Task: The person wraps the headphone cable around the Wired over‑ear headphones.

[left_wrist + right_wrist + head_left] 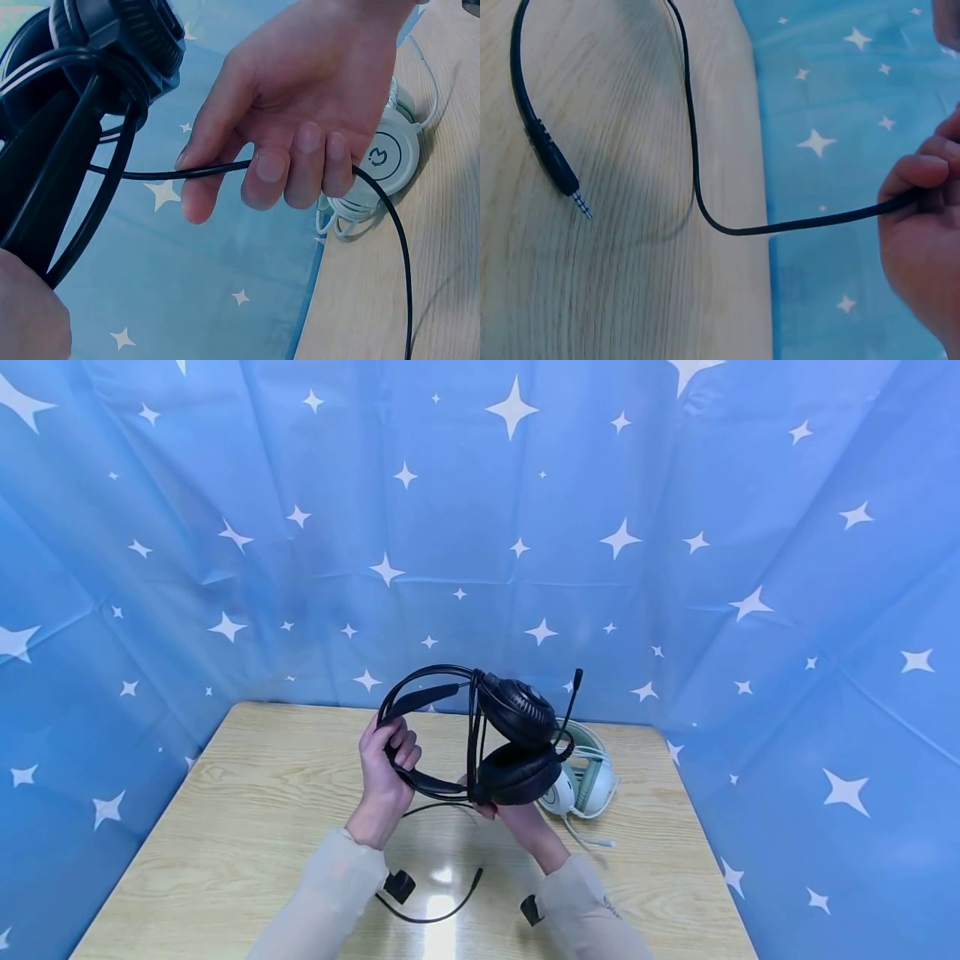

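Observation:
A black headset (519, 774) with a boom microphone (574, 689) is held up above the table, its ear cups to the right. My left hand (386, 772) grips the headband at its left end. Several turns of black cable (472, 735) wrap the headset between headband and ear cups. Partly behind the lower ear cup is my right hand (521, 822). In the left wrist view, the right hand (300, 112) pinches the loose cable (390, 202) between thumb and fingers. The cable's plug (553, 161), with a bare metal tip, hangs free in the right wrist view.
A white and mint-green headset (596, 785) lies at the right rear of the wooden table (247, 793), its white cable wound around it with one end loose. A blue star-patterned curtain (450, 527) stands behind and along both sides. Black devices (400, 887) sit at both wrists.

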Available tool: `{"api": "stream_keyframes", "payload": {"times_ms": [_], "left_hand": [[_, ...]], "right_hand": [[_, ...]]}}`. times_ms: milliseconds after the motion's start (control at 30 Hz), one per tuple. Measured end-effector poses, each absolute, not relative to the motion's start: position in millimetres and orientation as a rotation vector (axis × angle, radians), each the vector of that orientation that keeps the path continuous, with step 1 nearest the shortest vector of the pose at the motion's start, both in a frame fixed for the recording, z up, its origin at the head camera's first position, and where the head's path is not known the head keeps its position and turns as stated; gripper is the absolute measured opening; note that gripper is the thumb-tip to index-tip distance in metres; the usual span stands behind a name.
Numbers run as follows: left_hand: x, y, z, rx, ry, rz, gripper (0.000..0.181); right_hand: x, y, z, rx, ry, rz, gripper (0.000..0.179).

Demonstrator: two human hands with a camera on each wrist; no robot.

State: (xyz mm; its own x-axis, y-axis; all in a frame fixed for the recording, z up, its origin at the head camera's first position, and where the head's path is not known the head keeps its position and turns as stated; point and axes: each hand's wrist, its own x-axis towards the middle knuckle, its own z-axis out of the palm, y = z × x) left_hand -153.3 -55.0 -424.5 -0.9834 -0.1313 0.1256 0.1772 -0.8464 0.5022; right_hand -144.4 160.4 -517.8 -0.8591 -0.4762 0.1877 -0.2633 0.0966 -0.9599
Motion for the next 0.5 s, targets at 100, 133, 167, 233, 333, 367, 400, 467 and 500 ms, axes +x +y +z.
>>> {"api": "stream_keyframes", "payload": {"times_ms": [100,133,167,233,333,367,400,467,500], "left_hand": [[-153.9,-53.5,-425.0,-0.081,-0.793,-2.847,0.022],[-154.0,-53.1,-424.8,-0.071,-0.792,-2.843,0.022],[-154.2,-52.8,-424.7,-0.063,-0.791,-2.839,0.022],[-154.5,-52.1,-424.4,-0.048,-0.795,-2.828,0.022],[-154.3,-50.8,-423.9,-0.023,-0.814,-2.799,0.022],[-154.3,-50.3,-423.9,-0.017,-0.823,-2.787,0.022],[-154.2,-49.8,-423.7,-0.011,-0.833,-2.774,0.022],[-154.0,-48.8,-423.3,-0.001,-0.847,-2.749,0.022],[-153.8,-48.4,-423.2,0.003,-0.851,-2.739,0.023]], "right_hand": [[-140.5,155.6,-510.7,-0.612,2.106,-1.882,0.029],[-138.9,154.9,-510.2,-0.570,2.093,-1.887,0.030],[-137.4,154.5,-511.3,-0.531,2.072,-1.905,0.030],[-134.3,154.1,-511.3,-0.513,2.068,-1.914,0.035],[-130.7,152.8,-512.3,-0.515,2.063,-1.931,0.043],[-129.9,152.6,-512.5,-0.529,2.057,-1.943,0.043],[-129.1,152.2,-512.4,-0.546,2.050,-1.955,0.044],[-128.9,151.4,-513.0,-0.572,2.023,-1.985,0.043],[-128.8,151.0,-512.5,-0.587,2.006,-2.000,0.043]]}}
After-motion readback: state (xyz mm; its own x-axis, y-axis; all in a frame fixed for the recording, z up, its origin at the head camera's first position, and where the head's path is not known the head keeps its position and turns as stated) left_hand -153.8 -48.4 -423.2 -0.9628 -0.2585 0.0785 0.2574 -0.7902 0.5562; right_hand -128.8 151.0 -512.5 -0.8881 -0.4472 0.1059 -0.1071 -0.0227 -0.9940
